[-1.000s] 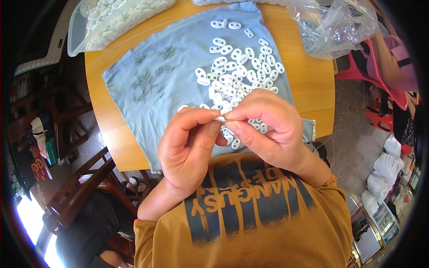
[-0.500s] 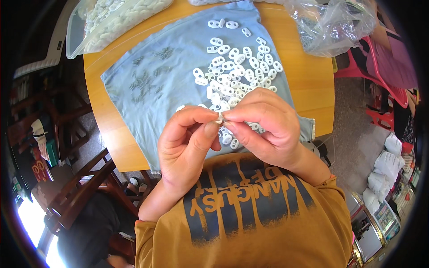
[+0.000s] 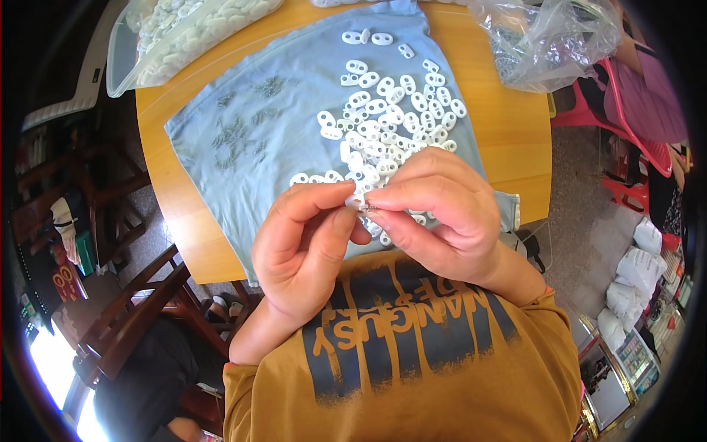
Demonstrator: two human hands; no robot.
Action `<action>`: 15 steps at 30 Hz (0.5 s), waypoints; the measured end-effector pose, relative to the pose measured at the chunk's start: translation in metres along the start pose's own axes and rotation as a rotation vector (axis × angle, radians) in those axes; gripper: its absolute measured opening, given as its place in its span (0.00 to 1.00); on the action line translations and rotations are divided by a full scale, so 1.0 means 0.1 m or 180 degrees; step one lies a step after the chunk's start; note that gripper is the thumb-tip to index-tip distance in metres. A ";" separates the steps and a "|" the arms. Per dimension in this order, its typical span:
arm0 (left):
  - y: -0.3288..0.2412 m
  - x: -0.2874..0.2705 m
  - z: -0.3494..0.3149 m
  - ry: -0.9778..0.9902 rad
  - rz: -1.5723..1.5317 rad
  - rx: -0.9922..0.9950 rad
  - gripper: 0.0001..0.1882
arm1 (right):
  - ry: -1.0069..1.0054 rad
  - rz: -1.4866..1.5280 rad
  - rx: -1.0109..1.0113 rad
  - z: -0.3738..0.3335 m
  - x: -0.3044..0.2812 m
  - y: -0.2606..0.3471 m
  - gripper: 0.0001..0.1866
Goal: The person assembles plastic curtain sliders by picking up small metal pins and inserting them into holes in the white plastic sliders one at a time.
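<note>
My left hand [image 3: 303, 239] pinches a small white plastic cord lock [image 3: 356, 200] between thumb and fingers. Facing it, my right hand [image 3: 445, 214] has thumb and forefinger closed on a tiny metallic piece [image 3: 371, 209] that looks like a spring, held against the cord lock. Just beyond my fingers spreads a pile of white oval cord locks [image 3: 374, 147], most showing two holes. Farther left on the cloth lie loose clusters of small dark metal springs [image 3: 232, 135]. Both hands hover over the near edge of the cloth and hide part of the pile.
A blue-grey cloth [image 3: 294, 140] covers much of the wooden table [image 3: 508, 132]. A clear bin [image 3: 121, 70] full of white parts stands at the far left, a clear plastic bag [image 3: 549, 48] at the far right. Another person sits beyond the right edge, by a pink chair [image 3: 626, 121].
My left hand has shifted slightly left and tilted, so more of the white cord lock shows between my fingertips. My right hand stays nearly in place.
</note>
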State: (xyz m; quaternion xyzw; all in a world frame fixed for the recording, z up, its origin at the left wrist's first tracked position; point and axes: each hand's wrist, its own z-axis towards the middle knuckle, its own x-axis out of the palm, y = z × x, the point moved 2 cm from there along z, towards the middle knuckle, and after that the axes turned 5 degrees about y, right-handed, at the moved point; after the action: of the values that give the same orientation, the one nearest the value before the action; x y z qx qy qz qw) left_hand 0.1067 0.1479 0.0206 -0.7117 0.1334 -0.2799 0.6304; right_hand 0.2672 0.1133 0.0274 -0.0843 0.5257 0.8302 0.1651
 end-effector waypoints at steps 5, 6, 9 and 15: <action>-0.01 0.00 0.00 -0.0033 0.0331 0.0167 0.10 | 0.0038 0.0050 0.0050 -0.01 0.01 -0.01 0.09; 0.00 0.00 0.00 -0.0002 0.0350 0.0150 0.10 | 0.0045 0.0052 0.0084 -0.02 0.01 -0.01 0.09; 0.04 -0.01 0.00 0.0016 0.0459 0.0041 0.10 | 0.0123 0.0210 0.0208 -0.08 0.05 -0.07 0.08; 0.13 -0.01 -0.02 -0.0095 -0.0224 -0.0415 0.09 | 0.0288 0.0317 0.0413 -0.12 0.05 -0.12 0.08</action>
State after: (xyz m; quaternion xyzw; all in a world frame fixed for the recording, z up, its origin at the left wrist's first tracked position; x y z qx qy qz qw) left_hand 0.1066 0.1444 0.0077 -0.7596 0.1169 -0.2820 0.5743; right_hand 0.2668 0.1077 0.0102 -0.0846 0.5889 0.7969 0.1048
